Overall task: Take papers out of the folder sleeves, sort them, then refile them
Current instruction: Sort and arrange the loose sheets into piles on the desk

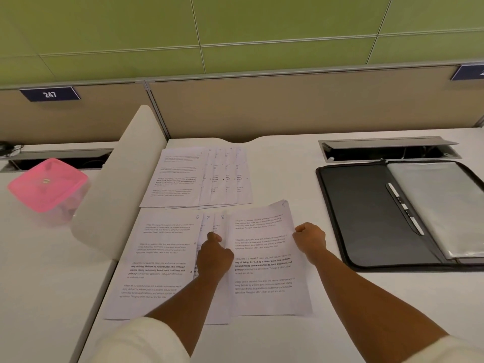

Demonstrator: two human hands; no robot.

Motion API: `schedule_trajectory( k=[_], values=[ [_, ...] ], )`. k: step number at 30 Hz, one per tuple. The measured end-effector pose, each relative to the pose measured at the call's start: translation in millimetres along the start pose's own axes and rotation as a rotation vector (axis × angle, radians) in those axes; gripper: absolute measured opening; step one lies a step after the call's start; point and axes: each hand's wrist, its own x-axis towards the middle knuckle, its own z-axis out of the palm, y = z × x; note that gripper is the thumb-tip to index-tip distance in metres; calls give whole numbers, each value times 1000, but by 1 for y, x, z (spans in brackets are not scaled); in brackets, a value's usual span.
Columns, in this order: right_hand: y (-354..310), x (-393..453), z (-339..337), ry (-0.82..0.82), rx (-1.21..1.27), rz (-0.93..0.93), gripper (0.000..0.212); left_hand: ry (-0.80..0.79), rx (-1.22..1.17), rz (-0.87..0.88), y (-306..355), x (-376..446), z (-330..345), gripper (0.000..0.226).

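Sorting nearly done: we pinch sheet 9 (264,258) w/ right hand (310,238), left hand (214,254) presses sheets 6–8 (167,258); refiling into folder (366,218) beyond right hand remains.

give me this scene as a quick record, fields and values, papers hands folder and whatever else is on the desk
far row: five overlapping printed sheets, fanned rightward
near row: sheets 6, 7, 8 overlapping, sheet 9 at the right end
left hand: fingers curled, fingertip on the sheets by 7 and 8
right hand: pinches sheet 9's right edge
folder: black, open, right of the papers, clear sleeves on its right half
neighbouring desk: pink-lidded container
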Motion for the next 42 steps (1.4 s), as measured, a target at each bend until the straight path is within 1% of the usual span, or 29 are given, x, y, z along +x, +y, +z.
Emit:
schedule_trajectory(
  k=[6, 10, 13, 22, 32, 37, 42],
  values=[
    [-9, -5, 32, -55, 73, -18, 16, -12, -78, 18, 0, 5, -3, 30],
    [-17, -7, 59, -121, 178, -9, 17, -2, -85, 40, -3, 7, -2, 23],
    [-24, -11, 73, -154, 202, -2, 18, -11, -74, 51, -6, 10, -1, 22],
    [-37, -15, 101, -179, 133, -20, 22, -17, -92, 40, -9, 12, 1, 20],
    [-39, -11, 108, -215, 63, -19, 13, -27, -105, 56, -11, 17, 4, 20],
    [-42, -10, 103, -148, -42, -70, 9, -80, -98, 78, -10, 21, 2, 18],
    [-56, -6, 96, -55, -6, -113, 8, -33, -48, 112, -2, 34, -14, 11]
  ],
)
